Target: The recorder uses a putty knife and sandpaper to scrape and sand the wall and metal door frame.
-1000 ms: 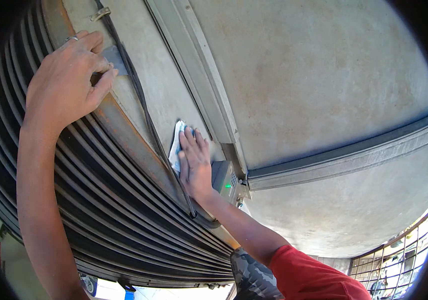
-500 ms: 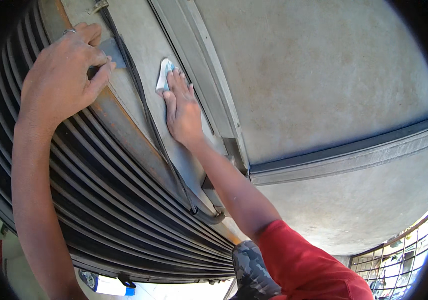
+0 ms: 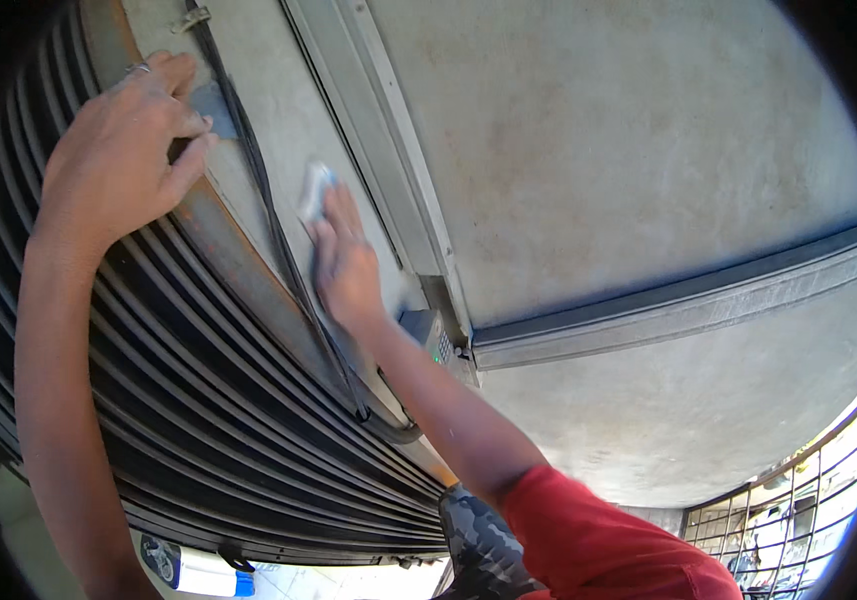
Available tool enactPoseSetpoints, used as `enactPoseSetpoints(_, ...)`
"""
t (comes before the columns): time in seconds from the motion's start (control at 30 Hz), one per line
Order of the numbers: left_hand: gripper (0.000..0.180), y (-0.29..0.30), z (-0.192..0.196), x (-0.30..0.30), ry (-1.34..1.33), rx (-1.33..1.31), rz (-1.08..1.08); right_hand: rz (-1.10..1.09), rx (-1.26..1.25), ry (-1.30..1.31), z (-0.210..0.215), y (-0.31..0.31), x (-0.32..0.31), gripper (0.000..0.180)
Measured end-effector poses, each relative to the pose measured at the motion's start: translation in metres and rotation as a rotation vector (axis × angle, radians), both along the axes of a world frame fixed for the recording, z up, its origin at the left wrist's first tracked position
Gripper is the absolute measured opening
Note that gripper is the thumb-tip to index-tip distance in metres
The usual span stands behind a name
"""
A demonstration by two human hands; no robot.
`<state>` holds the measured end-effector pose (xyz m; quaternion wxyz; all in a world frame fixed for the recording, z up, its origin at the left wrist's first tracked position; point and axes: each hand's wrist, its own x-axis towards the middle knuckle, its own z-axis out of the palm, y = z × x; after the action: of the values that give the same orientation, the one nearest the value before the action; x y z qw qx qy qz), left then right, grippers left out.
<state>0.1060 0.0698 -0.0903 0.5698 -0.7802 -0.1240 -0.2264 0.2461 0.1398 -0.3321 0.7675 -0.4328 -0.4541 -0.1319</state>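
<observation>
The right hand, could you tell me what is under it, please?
A pale cloth pokes out past the fingertips of the right hand, pressed against the grey panel. The rest of the cloth is hidden beneath the palm.

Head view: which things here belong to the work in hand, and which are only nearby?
In use:
- right hand pressing a white cloth on the grey panel
- left hand resting on the rusty edge

Only nearby:
- black cable
- ribbed shutter
- metal fence

Bright daylight, sharp centre, moving parts slightly blurred, dark curved fisheye rim.
</observation>
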Motion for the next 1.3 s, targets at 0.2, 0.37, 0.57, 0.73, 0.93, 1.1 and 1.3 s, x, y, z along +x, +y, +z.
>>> enactPoseSetpoints(0.2, 0.019, -0.006, -0.006, -0.014, -0.029, -0.013, 0.044, 0.062, -0.05, -0.087, -0.021, -0.015, -0.019, 0.053)
enactPoseSetpoints(0.37, 0.026, -0.009, -0.013, -0.018, -0.098, 0.198, 0.151, 0.051, 0.087, -0.319, 0.082, 0.023, 0.047, 0.059)
enactPoseSetpoints(0.57, 0.025, -0.005, -0.009, -0.035, -0.077, 0.2, 0.257, -0.085, 0.093, -0.516, 0.09, 0.034, 0.074, 0.054)
enactPoseSetpoints(0.73, 0.023, -0.03, 0.032, -0.035, 0.083, 0.122, 0.531, -0.034, 0.081, -0.357, 0.068, 0.018, 0.059, 0.049)
enactPoseSetpoints(0.93, 0.024, -0.036, 0.07, -0.052, 0.019, -0.391, 0.333, -0.094, -0.205, -0.235, 0.02, -0.023, 0.031, 0.047)
enactPoseSetpoints(1.1, 0.037, -0.059, 0.09, -0.058, 0.275, -0.591, 0.374, 0.07, -0.123, -0.096, 0.097, -0.024, 0.013, 0.044)
enactPoseSetpoints(1.3, 0.037, -0.047, 0.109, -0.056, -0.009, -0.745, 0.226, 0.084, 0.074, -0.265, 0.287, 0.011, 0.059, 0.037)
